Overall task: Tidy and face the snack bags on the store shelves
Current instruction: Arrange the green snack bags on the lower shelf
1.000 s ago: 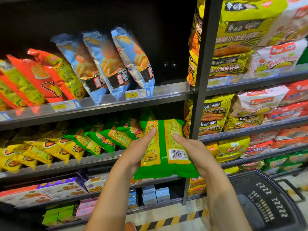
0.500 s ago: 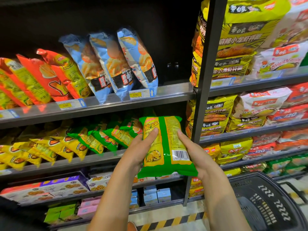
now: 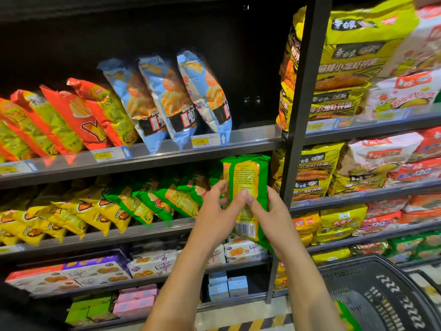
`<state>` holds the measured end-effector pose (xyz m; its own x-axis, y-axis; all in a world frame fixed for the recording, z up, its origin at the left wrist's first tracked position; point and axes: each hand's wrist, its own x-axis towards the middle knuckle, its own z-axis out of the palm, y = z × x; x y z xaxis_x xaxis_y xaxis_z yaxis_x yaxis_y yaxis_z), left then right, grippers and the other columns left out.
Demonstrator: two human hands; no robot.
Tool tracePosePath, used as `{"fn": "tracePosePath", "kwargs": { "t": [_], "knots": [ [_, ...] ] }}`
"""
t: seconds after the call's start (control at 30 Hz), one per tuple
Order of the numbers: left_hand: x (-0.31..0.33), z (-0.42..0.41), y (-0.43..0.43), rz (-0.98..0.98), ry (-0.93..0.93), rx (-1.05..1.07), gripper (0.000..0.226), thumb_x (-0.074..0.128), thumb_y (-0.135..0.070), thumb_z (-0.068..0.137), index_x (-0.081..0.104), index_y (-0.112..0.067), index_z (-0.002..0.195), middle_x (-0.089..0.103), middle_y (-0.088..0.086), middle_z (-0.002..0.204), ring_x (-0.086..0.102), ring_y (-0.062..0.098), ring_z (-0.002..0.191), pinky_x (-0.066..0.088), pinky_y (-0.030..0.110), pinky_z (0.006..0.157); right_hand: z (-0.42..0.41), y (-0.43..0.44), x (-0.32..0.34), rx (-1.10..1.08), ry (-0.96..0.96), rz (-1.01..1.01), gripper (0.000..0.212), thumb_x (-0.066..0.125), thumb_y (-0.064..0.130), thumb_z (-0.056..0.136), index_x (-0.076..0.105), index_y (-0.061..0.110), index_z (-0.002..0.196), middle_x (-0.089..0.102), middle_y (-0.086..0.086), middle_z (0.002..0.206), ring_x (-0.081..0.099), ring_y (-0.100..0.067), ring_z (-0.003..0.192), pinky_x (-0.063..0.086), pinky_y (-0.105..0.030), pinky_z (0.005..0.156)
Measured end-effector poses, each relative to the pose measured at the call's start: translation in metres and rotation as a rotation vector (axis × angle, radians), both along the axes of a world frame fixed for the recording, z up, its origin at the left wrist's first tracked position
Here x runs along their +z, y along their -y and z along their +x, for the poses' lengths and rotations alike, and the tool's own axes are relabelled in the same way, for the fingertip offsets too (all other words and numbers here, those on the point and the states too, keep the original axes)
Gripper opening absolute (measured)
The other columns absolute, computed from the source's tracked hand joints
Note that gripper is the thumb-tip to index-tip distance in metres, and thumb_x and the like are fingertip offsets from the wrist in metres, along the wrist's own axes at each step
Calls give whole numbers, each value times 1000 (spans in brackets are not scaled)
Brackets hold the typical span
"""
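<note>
**Green snack bag (image 3: 248,185) held upright before the middle shelf (image 3: 143,232), back panel and barcode toward you.**
Your left hand (image 3: 214,218) and right hand (image 3: 274,218) each pinch the bag at mid-height, thumbs meeting on the printed panel. Judge it light, air-puffed and slippery, with brittle contents, so grip the side seams and do not squeeze the belly. Room looks tight at the right end of the green bag row (image 3: 167,199). The black upright post (image 3: 300,115) stands just beside the bag, and the upper shelf rail (image 3: 250,139) runs close above its top.
</note>
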<state>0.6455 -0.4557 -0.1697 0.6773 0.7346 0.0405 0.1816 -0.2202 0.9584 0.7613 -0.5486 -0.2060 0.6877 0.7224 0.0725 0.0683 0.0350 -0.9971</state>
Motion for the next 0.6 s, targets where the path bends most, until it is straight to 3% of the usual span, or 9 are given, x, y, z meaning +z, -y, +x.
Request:
{"fn": "tracePosePath", "kwargs": {
  "t": [0.1, 0.23, 0.43, 0.5, 0.6],
  "knots": [
    [0, -3, -2, -66, 26, -37, 45, 67, -59, 93, 54, -47, 135, 67, -23, 125, 66, -3, 112, 52, 32, 98, 3, 4, 3, 87, -66, 33, 38, 57, 52, 94, 60, 43, 131, 74, 13, 120, 70, -2, 111, 59, -30, 92],
    [-7, -5, -7, -164, 103, 32, 40, 79, -50, 85, 59, -45, 120, 75, -15, 113, 72, -1, 100, 60, 32, 91, 8, 9, 7, 117, -21, 26, 48, 51, 55, 94, 66, 35, 134, 76, 11, 121, 72, -10, 112, 60, -36, 96],
    [-14, -10, -20, -441, 235, 74, 46, 81, -22, 89, 64, -23, 131, 81, 5, 112, 78, 28, 103, 62, 52, 93, 13, 13, 7, 15, -18, 111, 34, 59, 42, 97, 69, 29, 126, 78, 6, 115, 73, -14, 108, 60, -34, 92],
    [-17, -13, -23, -521, 267, 43, 51, 80, -25, 84, 64, -20, 132, 80, 10, 115, 78, 32, 104, 61, 50, 92, 16, 12, 4, -24, -39, 100, 41, 66, 45, 90, 66, 31, 129, 75, 8, 120, 70, -9, 113, 59, -29, 89],
    [-21, -13, -21, -600, 273, -23, 53, 77, -26, 80, 65, -18, 131, 79, 13, 116, 78, 33, 104, 61, 46, 88, 15, 12, 3, 115, -165, 45, 58, 70, 46, 84, 57, 33, 139, 72, 7, 129, 71, -7, 114, 61, -29, 87]
  ]
}}
